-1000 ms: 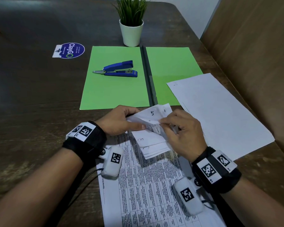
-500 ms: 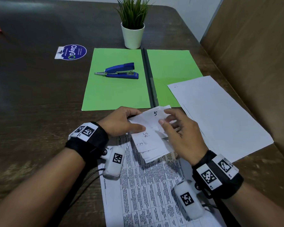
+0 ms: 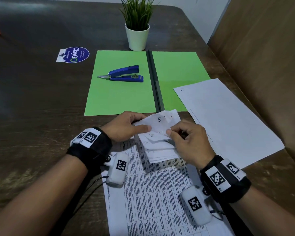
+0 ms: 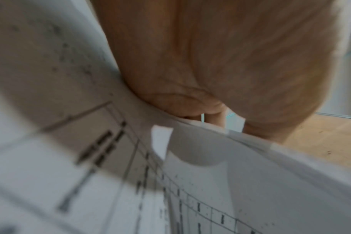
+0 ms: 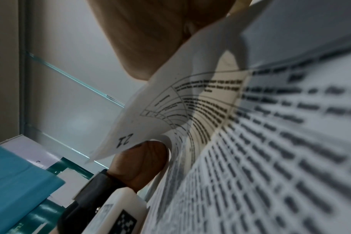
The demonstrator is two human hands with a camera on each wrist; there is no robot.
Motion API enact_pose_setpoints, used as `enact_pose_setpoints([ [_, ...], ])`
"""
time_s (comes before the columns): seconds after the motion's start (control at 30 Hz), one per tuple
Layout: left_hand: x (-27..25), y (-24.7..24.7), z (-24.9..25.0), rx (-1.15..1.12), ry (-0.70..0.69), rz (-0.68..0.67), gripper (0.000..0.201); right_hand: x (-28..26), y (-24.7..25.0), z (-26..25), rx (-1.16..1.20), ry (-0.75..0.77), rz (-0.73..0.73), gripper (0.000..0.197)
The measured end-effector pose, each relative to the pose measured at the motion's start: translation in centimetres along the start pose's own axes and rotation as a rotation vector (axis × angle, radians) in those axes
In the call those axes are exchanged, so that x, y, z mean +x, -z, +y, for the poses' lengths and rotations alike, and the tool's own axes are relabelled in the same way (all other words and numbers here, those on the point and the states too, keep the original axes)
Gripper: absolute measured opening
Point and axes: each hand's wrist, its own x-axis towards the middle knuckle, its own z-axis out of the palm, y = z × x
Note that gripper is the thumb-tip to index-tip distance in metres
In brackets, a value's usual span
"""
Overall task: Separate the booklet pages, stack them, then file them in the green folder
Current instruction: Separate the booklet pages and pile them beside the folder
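Observation:
The booklet point(image 3: 158, 198) of printed table pages lies at the table's near edge, its top corners folded back into a fanned bunch point(image 3: 157, 133); the uppermost fold bears a handwritten 5. My left hand point(image 3: 126, 126) pinches the bunch's left side, thumb on top. My right hand point(image 3: 187, 138) pinches one folded corner at the right, fingers curled. The right wrist view shows a curled page point(image 5: 190, 101) marked 21 under the hand. The green folder point(image 3: 124, 86) lies open beyond the hands. Separated white sheets point(image 3: 226, 120) are stacked at the right, overlapping the folder's right flap.
A blue stapler point(image 3: 124, 74) sits on the folder's left flap. A potted plant point(image 3: 138, 31) stands behind the folder, and a round blue sticker point(image 3: 73, 55) is on the dark wooden table to the left. A brown panel point(image 3: 269, 65) borders the right side.
The right hand's fingers, spread over the folded corners half a second ago, have closed into a pinch on one corner. The left hand has kept its grip.

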Motion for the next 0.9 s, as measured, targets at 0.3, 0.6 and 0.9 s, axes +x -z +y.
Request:
enact_pose_setpoints([
  [0.3,0.0,0.1,-0.2,0.002,0.002,0.008,0.02,0.0,-0.2,0.0,0.115,0.041,0.05,0.03],
  [0.6,0.3,-0.2,0.4,0.082,0.002,0.04,0.011,0.0,0.0,-0.4,0.052,0.067,0.03,0.013],
  [0.9,0.1,1.1,0.9,0.202,0.042,0.05,0.013,0.4,0.4,0.1,0.155,-0.072,0.073,0.021],
])
